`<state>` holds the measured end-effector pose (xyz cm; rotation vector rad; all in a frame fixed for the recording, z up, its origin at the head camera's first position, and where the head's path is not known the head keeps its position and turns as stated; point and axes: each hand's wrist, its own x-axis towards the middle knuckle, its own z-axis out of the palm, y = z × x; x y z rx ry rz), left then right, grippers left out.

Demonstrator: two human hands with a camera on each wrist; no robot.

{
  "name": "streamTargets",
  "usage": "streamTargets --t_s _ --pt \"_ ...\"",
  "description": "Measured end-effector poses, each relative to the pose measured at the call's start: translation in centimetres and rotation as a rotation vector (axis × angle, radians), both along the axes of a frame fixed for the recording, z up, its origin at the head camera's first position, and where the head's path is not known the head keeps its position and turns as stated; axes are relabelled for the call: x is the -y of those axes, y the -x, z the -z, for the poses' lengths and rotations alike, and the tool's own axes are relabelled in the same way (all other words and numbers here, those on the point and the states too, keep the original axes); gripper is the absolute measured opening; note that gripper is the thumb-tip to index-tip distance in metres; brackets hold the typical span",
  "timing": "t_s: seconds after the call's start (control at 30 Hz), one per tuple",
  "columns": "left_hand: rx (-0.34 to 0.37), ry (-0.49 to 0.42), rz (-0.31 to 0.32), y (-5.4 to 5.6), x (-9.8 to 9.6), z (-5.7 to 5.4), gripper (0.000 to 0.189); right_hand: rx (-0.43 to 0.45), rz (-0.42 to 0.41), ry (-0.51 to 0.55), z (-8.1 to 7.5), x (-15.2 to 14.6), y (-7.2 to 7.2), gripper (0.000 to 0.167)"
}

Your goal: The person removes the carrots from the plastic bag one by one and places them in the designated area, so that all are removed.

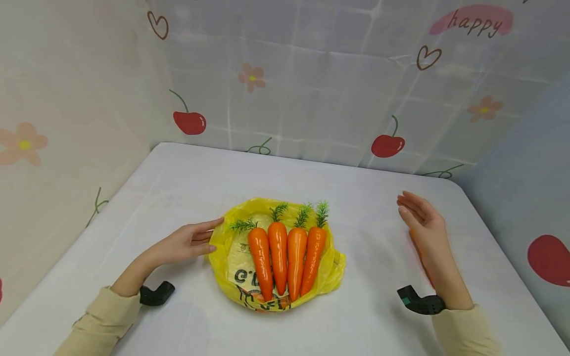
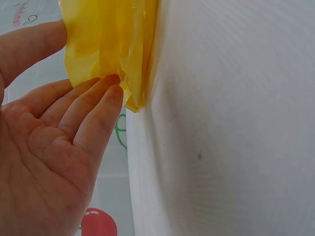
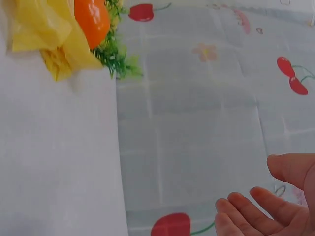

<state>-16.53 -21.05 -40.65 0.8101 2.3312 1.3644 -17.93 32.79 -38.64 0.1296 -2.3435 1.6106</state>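
A yellow plastic bag [image 1: 336, 267] with printed letters lies spread in a round shape at mid-table, its edge standing up like a rim. Inside it, several orange carrots [image 1: 278, 257] with green leafy tops lie side by side, tops toward the back. At the bag's left edge my left hand [image 1: 189, 242] touches the yellow plastic with thumb and fingertips, its fingers fairly straight. My right hand [image 1: 427, 230] is held over the right side of the table, fingers extended together, holding nothing. Below that hand and forearm shows a slim orange thing [image 1: 419, 254], mostly hidden.
A white cloth covers the table [image 1: 187, 173]. Behind it and at both sides hang sheets [image 1: 311, 99] printed with cherries, hearts and flowers. A black camera mount [image 1: 156, 294] sits on the left wrist, another black mount [image 1: 420, 301] on the right.
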Motion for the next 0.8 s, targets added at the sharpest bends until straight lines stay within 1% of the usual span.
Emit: streamTargets --t_s 0.03,0.13,0.17,0.2,0.23,0.27,0.4,0.43,0.5,0.67,0.8 --pt "0.000 0.000 0.000 0.0 0.0 0.0 0.063 -0.012 -0.032 0.035 -0.5 1.1 -0.3 0.048" --pt "0.002 -0.003 0.002 0.0 0.0 0.0 0.063 0.007 -0.076 -0.014 -2.3 4.7 -1.7 0.046" --pt "0.002 -0.002 0.002 0.0 0.0 -0.1 0.063 0.013 -0.077 -0.031 -2.6 5.7 -2.0 0.046" --pt "0.001 -0.002 0.002 0.0 0.0 -0.1 0.063 0.012 -0.104 -0.009 -2.4 6.2 -2.0 0.044" --pt "0.000 -0.001 0.001 0.0 0.0 -0.1 0.063 0.031 -0.111 -0.020 -2.4 6.9 -2.2 0.044" --pt "0.000 -0.001 0.001 0.0 0.0 -0.1 0.063 0.059 -0.110 -0.055 -2.7 7.7 -2.5 0.045" --pt "0.002 -0.001 0.000 0.0 0.0 -0.1 0.063 0.134 -0.168 -0.036 -1.9 9.3 -2.5 0.042" --pt "0.003 -0.001 0.000 0.0 0.0 0.0 0.063 0.162 -0.170 -0.060 -2.0 9.9 -2.7 0.043" --pt "0.005 0.000 -0.002 0.0 0.0 0.0 0.063 0.189 -0.205 -0.047 -1.5 10.4 -2.6 0.042" --pt "-0.001 0.005 -0.005 0.1 0.1 0.1 0.063 0.242 -0.275 -0.077 -0.4 11.6 -2.6 0.042" --pt "0.002 -0.004 0.004 0.1 0.1 0.2 0.064 0.264 -0.288 -0.102 0.2 12.2 -2.7 0.042"
